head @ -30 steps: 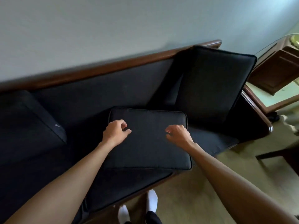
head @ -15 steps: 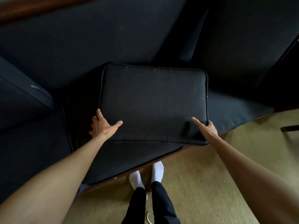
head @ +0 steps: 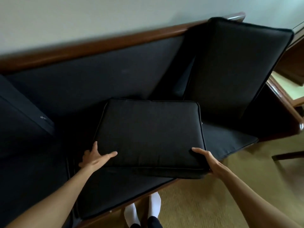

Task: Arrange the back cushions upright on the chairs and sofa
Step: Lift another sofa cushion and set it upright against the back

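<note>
A black back cushion (head: 148, 134) lies flat on the seat of the dark sofa (head: 92, 84), which has a wooden top rail. My left hand (head: 94, 157) grips the cushion's near left corner, thumb on top. My right hand (head: 209, 160) holds the near right corner, fingers under the edge. A second black cushion (head: 233, 68) stands upright against the sofa back at the right end. A third cushion (head: 21, 112) leans at the left end, partly cut off by the frame edge.
A wooden side table (head: 292, 76) stands just right of the sofa arm. Olive carpet (head: 213, 203) covers the floor in front, where my white-socked feet (head: 143, 208) stand. A dark chair leg (head: 287, 155) shows at the right. A pale wall rises behind the sofa.
My hands went from the top of the flat cushion to its near corners and took hold. My view dipped toward the seat, then rose back to show the sofa rail and wall.
</note>
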Demonstrator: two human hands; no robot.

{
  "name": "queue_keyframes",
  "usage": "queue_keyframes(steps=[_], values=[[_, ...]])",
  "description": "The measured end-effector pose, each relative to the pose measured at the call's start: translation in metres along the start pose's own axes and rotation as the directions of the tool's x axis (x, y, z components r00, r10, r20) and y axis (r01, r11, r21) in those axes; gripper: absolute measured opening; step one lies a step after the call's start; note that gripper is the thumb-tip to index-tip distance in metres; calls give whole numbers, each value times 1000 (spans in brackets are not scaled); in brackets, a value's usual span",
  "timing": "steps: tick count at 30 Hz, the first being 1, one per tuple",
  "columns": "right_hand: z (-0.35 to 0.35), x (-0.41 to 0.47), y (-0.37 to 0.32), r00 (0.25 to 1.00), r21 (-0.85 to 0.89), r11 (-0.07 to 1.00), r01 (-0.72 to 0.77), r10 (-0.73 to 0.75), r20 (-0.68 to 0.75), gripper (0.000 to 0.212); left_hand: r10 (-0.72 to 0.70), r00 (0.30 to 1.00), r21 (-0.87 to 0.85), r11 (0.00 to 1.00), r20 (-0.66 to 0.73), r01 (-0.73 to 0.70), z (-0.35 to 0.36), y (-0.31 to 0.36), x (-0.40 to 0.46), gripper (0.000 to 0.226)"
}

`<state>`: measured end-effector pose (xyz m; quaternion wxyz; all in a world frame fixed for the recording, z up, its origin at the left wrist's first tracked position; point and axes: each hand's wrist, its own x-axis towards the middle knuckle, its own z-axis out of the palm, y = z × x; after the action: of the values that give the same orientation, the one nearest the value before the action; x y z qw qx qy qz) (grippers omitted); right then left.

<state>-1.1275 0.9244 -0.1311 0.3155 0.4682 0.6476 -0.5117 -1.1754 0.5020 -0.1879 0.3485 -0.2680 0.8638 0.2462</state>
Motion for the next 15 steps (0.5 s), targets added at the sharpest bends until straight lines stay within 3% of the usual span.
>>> queue_keyframes(steps=[1, 3, 5, 7, 8, 12, 15], values=[[0, -21, -16, 1000, -20, 1000, 8, -8, 20, 51, 59, 998, 18, 998, 9, -59, -6, 5, -14, 120], [0, -56, -48, 1000, -72, 997, 18, -16, 21, 47, 321, 947, 29, 947, 10, -321, -12, 21, -51, 114], [5, -93, -82, 999, -119, 992, 31, -28, 24, 52, 635, 772, 102, 767, 21, -633, -11, 38, -95, 112], [11, -127, -110, 999, -154, 987, 40, -35, 31, 63, 784, 620, 284, 592, 11, -754, -8, 49, -128, 122], [15, -142, -124, 998, -170, 984, 47, -41, 38, 70, 806, 590, 351, 567, -49, -745, -10, 54, -136, 128], [31, -185, -161, 997, -193, 979, 71, -63, 45, 87, 753, 592, 372, 657, -287, -655, -22, 66, -143, 140], [48, -207, -182, 991, -243, 960, 136, -127, 50, 102, 718, 559, 255, 681, -415, -686, -24, 73, -142, 116]])
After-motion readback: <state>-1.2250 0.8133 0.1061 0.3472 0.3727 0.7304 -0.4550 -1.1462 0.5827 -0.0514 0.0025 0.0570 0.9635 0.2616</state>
